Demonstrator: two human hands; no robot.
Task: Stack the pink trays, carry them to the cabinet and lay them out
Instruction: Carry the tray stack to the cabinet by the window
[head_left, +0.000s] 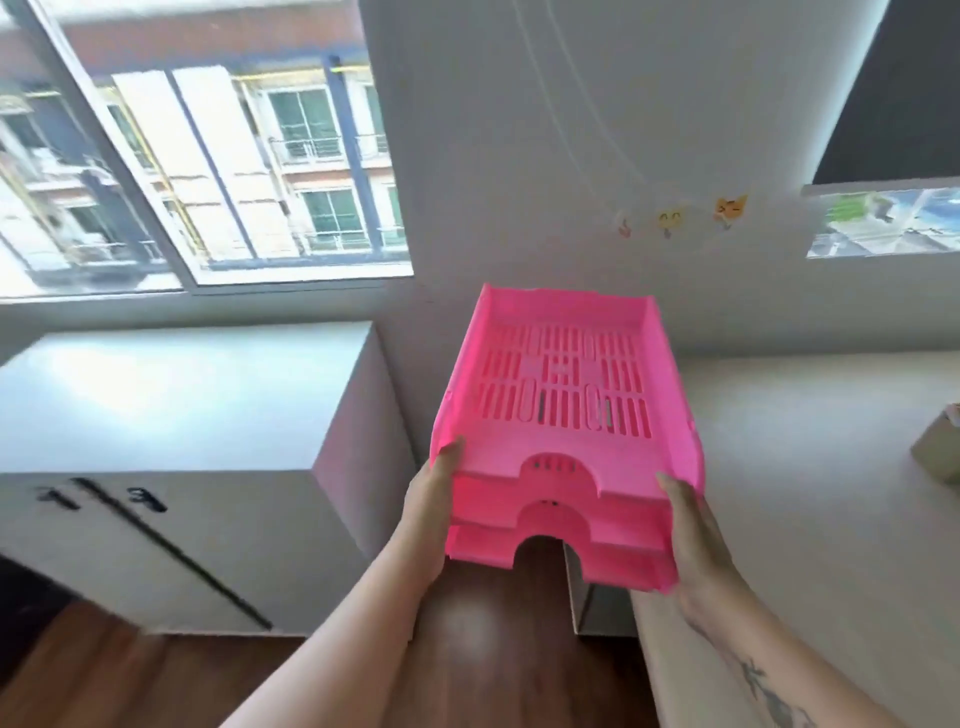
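Gripping three stacked pink trays (566, 410) at their near corners, left hand (428, 514) and right hand (693, 540); white cabinet (171, 400) at nine o'clock; fingers underneath hidden.

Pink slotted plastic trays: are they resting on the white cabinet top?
No, the stacked pink slotted plastic trays are held in the air by both hands, beside the white cabinet.

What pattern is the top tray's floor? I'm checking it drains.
Rows of narrow slots across the pink top tray, clearest in the head view.
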